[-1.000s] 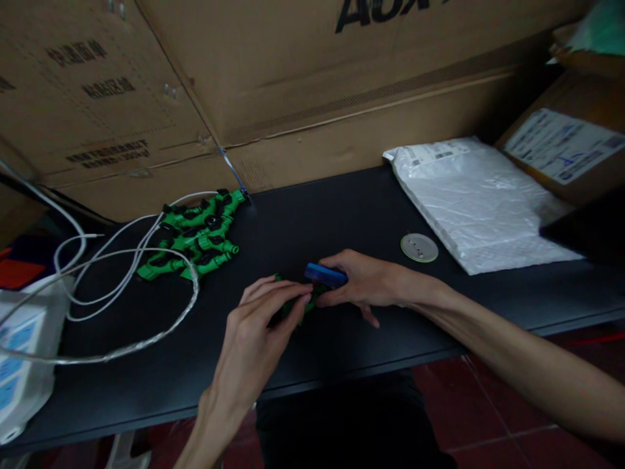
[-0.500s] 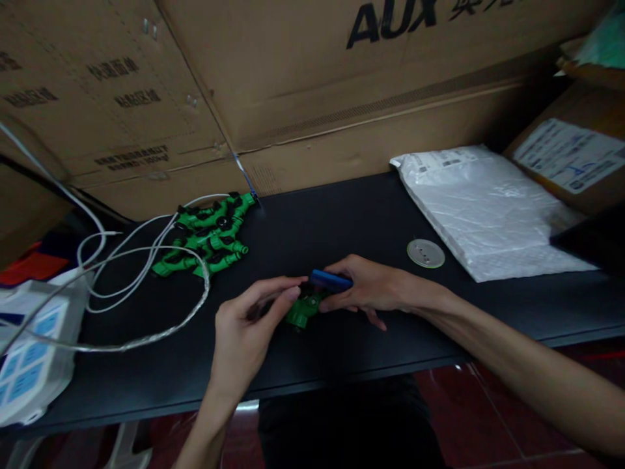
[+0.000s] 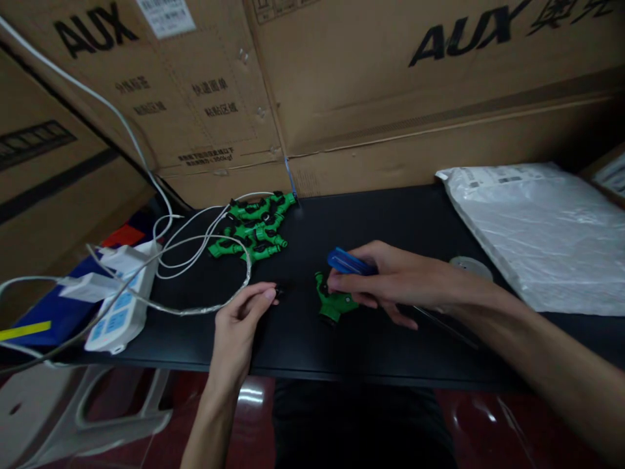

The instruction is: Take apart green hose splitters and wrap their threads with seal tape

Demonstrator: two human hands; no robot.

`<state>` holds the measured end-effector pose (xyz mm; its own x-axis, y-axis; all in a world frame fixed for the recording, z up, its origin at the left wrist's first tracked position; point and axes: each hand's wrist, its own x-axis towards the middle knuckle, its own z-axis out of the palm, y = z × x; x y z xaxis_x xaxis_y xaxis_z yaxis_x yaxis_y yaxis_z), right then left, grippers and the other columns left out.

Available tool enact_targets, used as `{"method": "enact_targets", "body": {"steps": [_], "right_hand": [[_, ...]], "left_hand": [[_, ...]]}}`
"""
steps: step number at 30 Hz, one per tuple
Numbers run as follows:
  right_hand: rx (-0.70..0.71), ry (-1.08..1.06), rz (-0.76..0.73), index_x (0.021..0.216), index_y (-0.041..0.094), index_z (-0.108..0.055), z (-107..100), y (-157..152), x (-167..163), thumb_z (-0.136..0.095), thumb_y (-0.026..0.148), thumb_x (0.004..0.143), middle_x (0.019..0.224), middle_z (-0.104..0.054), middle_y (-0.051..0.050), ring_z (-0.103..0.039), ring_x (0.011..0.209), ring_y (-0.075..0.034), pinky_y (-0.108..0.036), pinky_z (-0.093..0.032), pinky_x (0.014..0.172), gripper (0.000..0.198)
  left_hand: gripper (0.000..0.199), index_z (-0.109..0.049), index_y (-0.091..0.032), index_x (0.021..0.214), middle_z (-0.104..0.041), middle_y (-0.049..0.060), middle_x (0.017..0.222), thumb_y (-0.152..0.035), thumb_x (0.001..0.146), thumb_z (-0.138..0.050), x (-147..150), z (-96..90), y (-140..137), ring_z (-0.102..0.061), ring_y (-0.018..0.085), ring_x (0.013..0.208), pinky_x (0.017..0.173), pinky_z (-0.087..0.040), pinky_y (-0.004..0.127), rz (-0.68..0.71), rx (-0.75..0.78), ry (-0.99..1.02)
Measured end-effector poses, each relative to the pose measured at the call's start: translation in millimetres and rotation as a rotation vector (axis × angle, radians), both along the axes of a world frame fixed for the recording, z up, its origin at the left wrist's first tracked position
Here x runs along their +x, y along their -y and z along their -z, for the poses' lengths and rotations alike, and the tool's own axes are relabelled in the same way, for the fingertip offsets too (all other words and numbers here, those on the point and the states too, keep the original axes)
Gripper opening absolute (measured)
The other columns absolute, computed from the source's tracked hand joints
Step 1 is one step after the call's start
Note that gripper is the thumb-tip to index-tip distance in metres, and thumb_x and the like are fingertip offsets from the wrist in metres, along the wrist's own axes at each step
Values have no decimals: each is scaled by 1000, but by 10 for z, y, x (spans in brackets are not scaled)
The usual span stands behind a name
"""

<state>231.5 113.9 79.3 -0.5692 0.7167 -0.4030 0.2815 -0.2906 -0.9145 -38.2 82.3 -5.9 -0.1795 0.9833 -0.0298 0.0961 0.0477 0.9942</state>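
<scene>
My left hand [image 3: 241,319] is closed in a pinch on a small black part [image 3: 279,292], apart from the green fitting. My right hand [image 3: 385,277] is wrapped around a blue-handled screwdriver [image 3: 347,261]. Its thin metal shaft points back under my forearm. The same hand's fingertips touch a green Y-shaped hose splitter [image 3: 332,306] on the black table, and partly cover it. Several more green hose splitters [image 3: 258,228] lie piled farther back on the left.
White cables [image 3: 195,309] loop beside a power strip [image 3: 124,306] at the left. A white plastic parcel [image 3: 541,234] and a round disc [image 3: 471,266] lie at the right. Large cardboard boxes [image 3: 351,117] wall off the back. A stool [image 3: 49,410] stands below the table's front edge [image 3: 234,371].
My left hand has drawn away leftward from the green splitter with the small black part. My right hand stays at the splitter with the screwdriver. The view has swung left.
</scene>
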Motion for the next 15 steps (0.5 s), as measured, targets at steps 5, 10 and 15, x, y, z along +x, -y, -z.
{"method": "enact_targets", "body": {"steps": [5, 10, 15], "right_hand": [[234, 138, -171, 95, 16, -67, -140, -208, -473, -72, 47, 90, 57, -48, 10, -47, 34, -5, -16, -41, 28, 32], [344, 266, -237, 86, 15, -64, 19, -330, -650, -68, 49, 91, 59, -56, 6, -51, 30, -6, -16, -38, 26, 35], [335, 245, -265, 91, 17, -63, 102, -368, -660, -65, 38, 92, 64, -60, 6, -52, 29, -6, -17, -38, 23, 21]], "left_hand": [[28, -82, -20, 97, -80, 2, 86, -38, 77, -89, 132, -32, -18, -76, 15, 83, 85, -58, 23, 17, -9, 168], [25, -80, -17, 98, -79, 4, 83, -36, 83, -83, 123, 28, -5, -76, 18, 82, 85, -59, 29, 37, 21, 96], [22, -71, -18, 92, -72, 1, 82, -39, 94, -67, 159, -24, -1, -69, 17, 83, 79, -54, 26, 118, 72, -115]]}}
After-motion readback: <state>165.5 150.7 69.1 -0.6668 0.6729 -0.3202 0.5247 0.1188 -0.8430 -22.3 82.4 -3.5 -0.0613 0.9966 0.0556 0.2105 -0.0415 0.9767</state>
